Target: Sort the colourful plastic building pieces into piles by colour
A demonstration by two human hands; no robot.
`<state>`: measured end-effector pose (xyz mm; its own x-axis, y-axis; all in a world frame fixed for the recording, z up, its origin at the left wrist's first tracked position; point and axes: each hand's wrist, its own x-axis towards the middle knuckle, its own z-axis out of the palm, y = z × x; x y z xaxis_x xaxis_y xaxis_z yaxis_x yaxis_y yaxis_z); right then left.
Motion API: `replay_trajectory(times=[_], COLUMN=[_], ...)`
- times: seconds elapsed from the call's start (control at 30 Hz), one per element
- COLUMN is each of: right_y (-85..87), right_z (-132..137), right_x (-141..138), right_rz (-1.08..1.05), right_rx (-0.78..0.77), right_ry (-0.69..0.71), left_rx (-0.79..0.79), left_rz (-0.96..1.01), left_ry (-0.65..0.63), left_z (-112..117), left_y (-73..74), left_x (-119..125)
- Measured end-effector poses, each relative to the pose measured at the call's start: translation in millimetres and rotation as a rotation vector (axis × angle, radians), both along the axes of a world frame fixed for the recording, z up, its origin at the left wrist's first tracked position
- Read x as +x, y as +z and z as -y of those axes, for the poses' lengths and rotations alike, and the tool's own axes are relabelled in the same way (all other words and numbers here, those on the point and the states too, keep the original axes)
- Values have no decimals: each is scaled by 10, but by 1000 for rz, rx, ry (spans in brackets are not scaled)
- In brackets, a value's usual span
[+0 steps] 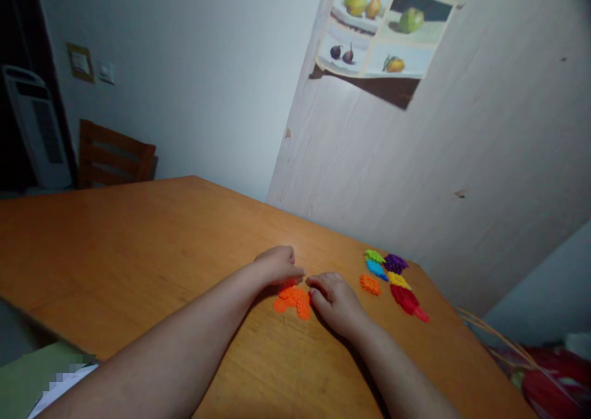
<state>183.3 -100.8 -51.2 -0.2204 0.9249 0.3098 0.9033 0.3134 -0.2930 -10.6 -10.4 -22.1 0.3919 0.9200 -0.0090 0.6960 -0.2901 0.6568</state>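
Observation:
Several flat orange disc-like plastic pieces [295, 298] lie in a loose cluster on the wooden table. Over the far edge of this cluster is my left hand [279, 265], its fingers curled and one fingertip pointing right. A reddish-orange piece shows just beneath it; whether the fingers pinch anything is hidden. To the right of the cluster, my right hand [337, 301] rests low over the table with bent fingers, its thumb close to the orange pieces. Its fingertips nearly meet those of my left hand. Anything between them is too small to make out.
Right of my hands sit bundles of pieces: orange [370, 285], blue [377, 269], green [375, 256], purple [396, 263], yellow [399, 280] and red [404, 298]. The wooden table [115, 240] meets a wall behind. A wooden chair [113, 154] stands at the far left.

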Motion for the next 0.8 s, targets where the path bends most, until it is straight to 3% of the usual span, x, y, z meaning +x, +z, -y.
replay_trajectory(times=[0.13,0.47,0.8], right_y=[7,21,48], right_z=[8,11,31], right_x=[-27,-49,-99], right_rz=[9,27,44], right_rx=[3,-10,6], right_ry=[-31,-48,-44], left_rx=[45,-5,25], left_rz=[-198,7,-110], left_ry=[-80,-56,-116], left_z=[52,77,9], left_y=[71,31,-9], left_x=[-54,-50,-86])
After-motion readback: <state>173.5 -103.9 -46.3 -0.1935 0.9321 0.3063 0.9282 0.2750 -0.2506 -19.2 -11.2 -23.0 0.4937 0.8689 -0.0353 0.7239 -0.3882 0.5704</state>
